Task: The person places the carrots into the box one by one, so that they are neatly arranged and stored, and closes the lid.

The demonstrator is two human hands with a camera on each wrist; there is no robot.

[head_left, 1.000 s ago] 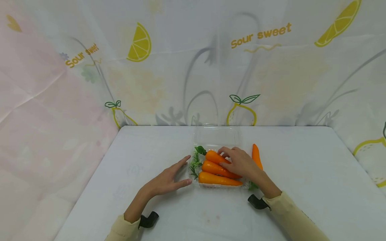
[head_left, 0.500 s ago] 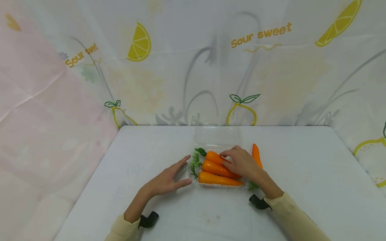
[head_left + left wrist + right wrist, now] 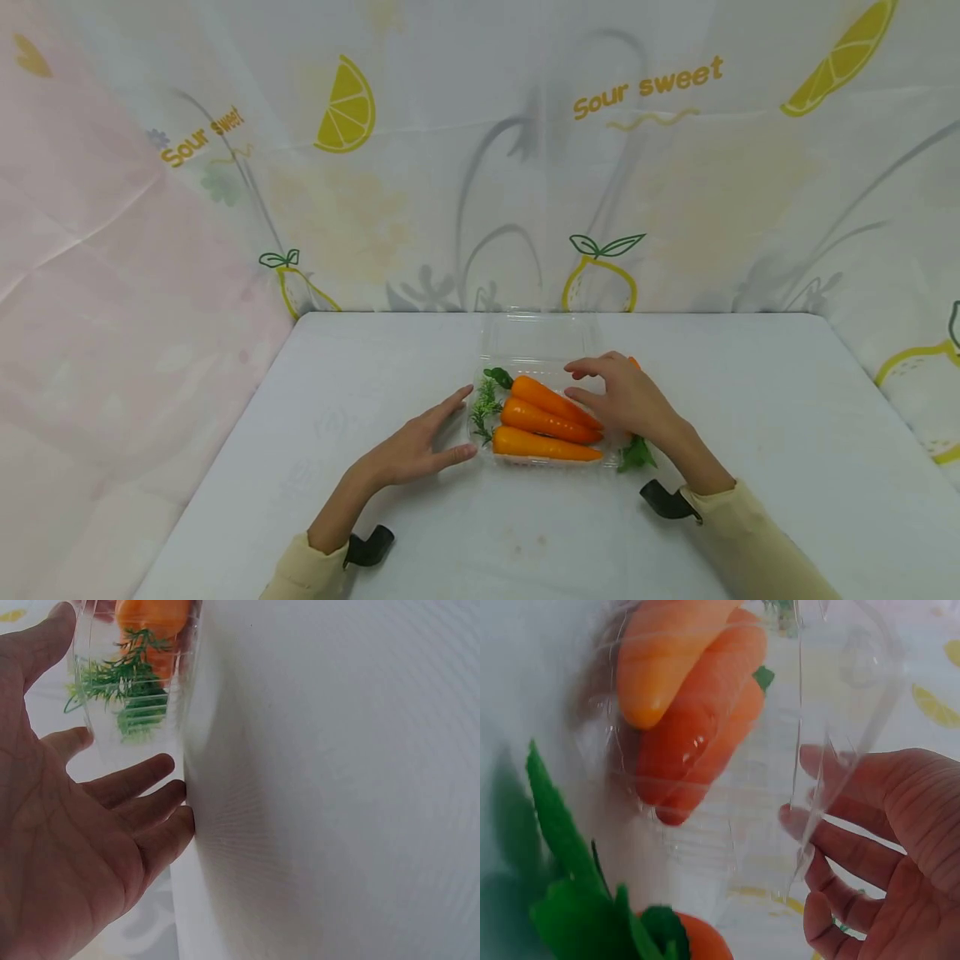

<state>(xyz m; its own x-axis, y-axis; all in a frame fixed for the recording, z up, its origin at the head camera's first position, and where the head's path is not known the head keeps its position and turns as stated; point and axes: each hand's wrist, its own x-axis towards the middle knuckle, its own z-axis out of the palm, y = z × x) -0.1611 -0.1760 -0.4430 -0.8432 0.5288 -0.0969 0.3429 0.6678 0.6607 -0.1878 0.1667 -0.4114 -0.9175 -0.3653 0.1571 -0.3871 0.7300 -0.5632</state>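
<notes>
A clear plastic clamshell box [image 3: 540, 367] lies with its lid [image 3: 540, 337] folded back. Inside are three orange carrots side by side: a front carrot [image 3: 547, 445], a middle carrot [image 3: 551, 421] and a back carrot [image 3: 551, 397]. Their green tops [image 3: 486, 407] point left. My left hand [image 3: 416, 450] is spread beside the box's left end, thumb and fingers apart, holding nothing. My right hand [image 3: 628, 398] hovers over the box's right end with bent fingers and an open gap; nothing is in it. Another carrot [image 3: 701, 939] lies right of the box, mostly hidden by that hand in the head view.
All this stands on a white table [image 3: 750, 417]. A pale lemon-print curtain [image 3: 480, 167] hangs along its back edge and sides. Black wrist mounts, a left mount [image 3: 370, 547] and a right mount [image 3: 666, 500], stick out inward from the sleeves.
My right hand has let go of the back carrot in the box and moved right, now covering much of the loose carrot. My left hand has stayed put.
</notes>
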